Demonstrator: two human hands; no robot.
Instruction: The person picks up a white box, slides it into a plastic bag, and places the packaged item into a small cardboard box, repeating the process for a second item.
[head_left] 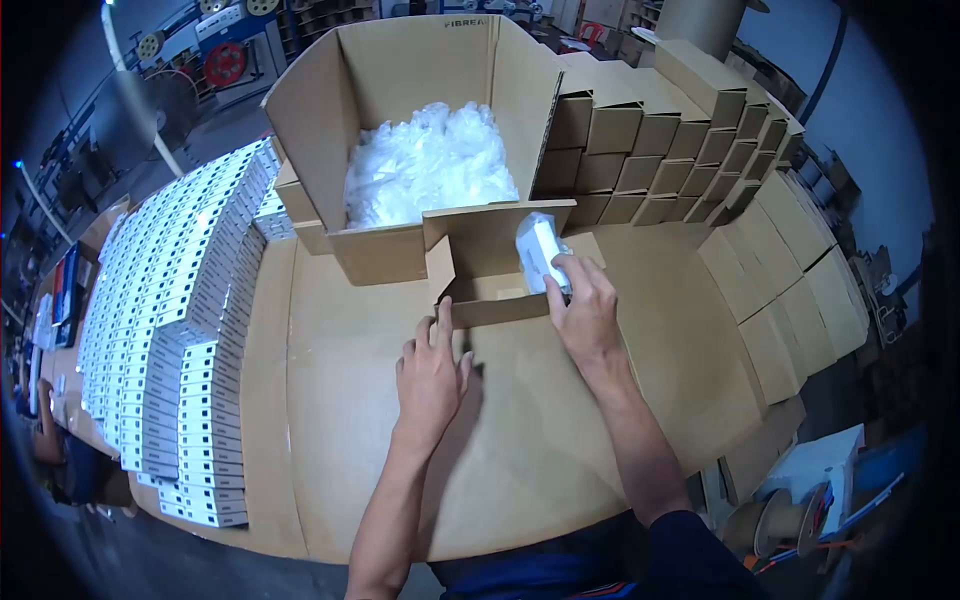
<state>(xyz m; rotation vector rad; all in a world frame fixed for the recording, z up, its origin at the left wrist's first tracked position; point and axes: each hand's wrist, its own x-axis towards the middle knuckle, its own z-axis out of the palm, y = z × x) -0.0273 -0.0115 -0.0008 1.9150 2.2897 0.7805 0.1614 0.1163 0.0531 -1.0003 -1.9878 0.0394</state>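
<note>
A small open cardboard box [495, 313] stands in front of me with its flaps up. My right hand [585, 310] grips a white box in a clear plastic bag [538, 250], tilted over the right end of the cardboard box. Its lower end is partly hidden by my fingers. My left hand [432, 368] has its fingers stretched out, the fingertips touching the front left corner of the cardboard box, with the thumb apart. Right behind stands a large open carton [385, 250] holding crumpled clear plastic bags [430, 165].
Stacked white boxes [170, 310] line the left side of the cardboard-covered table [400, 500]. Folded brown boxes are stacked [640, 130] at the back right, more [790, 270] at the right edge. A person [75, 455] is at far left; spools [780, 522] stand lower right.
</note>
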